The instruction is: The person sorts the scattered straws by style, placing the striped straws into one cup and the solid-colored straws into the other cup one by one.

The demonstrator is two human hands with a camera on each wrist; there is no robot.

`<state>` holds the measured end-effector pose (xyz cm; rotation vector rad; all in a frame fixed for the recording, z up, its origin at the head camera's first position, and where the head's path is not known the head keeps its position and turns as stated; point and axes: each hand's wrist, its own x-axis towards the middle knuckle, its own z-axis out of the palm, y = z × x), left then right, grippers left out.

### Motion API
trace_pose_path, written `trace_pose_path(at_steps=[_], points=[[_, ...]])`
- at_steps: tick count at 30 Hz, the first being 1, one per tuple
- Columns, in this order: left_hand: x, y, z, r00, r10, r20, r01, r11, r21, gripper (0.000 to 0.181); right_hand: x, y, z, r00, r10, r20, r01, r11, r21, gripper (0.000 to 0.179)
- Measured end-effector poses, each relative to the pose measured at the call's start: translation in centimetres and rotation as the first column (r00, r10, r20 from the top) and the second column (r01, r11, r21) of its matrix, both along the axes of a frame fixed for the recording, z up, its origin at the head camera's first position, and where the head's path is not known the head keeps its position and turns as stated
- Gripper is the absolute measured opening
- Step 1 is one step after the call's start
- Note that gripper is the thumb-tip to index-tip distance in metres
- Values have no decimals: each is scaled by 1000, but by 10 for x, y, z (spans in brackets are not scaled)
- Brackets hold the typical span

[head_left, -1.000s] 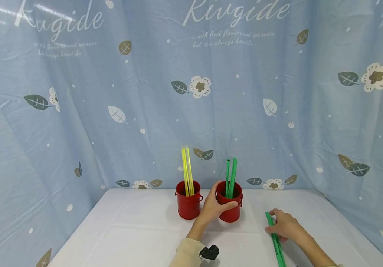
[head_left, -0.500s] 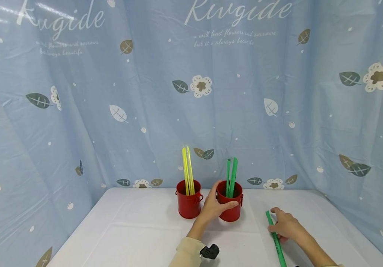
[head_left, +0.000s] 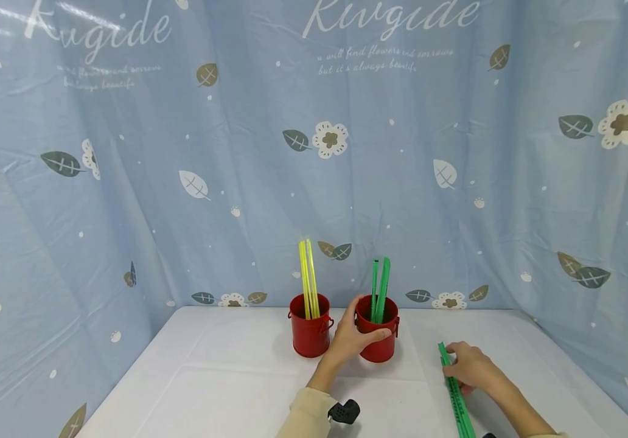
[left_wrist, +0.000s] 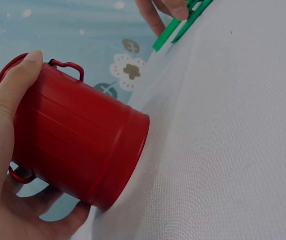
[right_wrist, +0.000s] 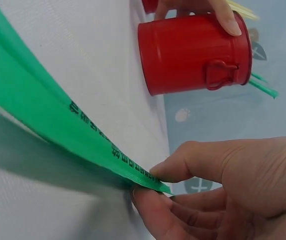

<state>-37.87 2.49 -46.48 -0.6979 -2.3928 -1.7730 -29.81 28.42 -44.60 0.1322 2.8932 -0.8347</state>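
My left hand (head_left: 349, 337) holds a small red bucket (left_wrist: 78, 135), fingers behind and thumb against its near side. The bucket stands upright on the white table, with green strips (head_left: 381, 292) poking out of its top. At the right, my right hand (head_left: 470, 368) pinches a long, thin green packet (right_wrist: 88, 135) printed with black characters, between thumb and fingers near its far end. Two green ends show side by side there in the head and left wrist views. The packet's near end runs out of the head view.
A second red bucket (head_left: 310, 337) stands just left of the held one, with several yellow sticks (head_left: 308, 280) upright in it. A white cloth covers the table (head_left: 226, 371). Behind it hangs a blue patterned curtain (head_left: 259, 182).
The right hand has shifted slightly right along the green packet, and two green ends now show apart. My left hand stays on the bucket.
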Motion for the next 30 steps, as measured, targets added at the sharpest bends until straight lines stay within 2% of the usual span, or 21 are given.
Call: trace_pose_path(at_steps=[8, 12, 17, 24, 30], points=[[-1, 0, 0, 1000, -3, 10, 3, 1000, 3, 91, 2, 2, 5, 999, 1, -32, -2, 999, -49, 54], [-1, 1, -1, 1000, -4, 9, 4, 1000, 4, 90, 1, 3, 6, 1000, -1, -21, 0, 997, -74, 54], [-1, 0, -1, 1000, -13, 3, 13, 1000, 10, 89, -2, 4, 9, 999, -20, -42, 14, 990, -139, 54], [-2, 0, 0, 1000, -26, 0, 26, 1000, 17, 87, -2, 5, 12, 995, -60, -76, 44, 980, -192, 44], [-1, 0, -1, 1000, -16, 13, 16, 1000, 16, 89, -1, 7, 13, 997, -44, -64, 29, 975, -221, 36]])
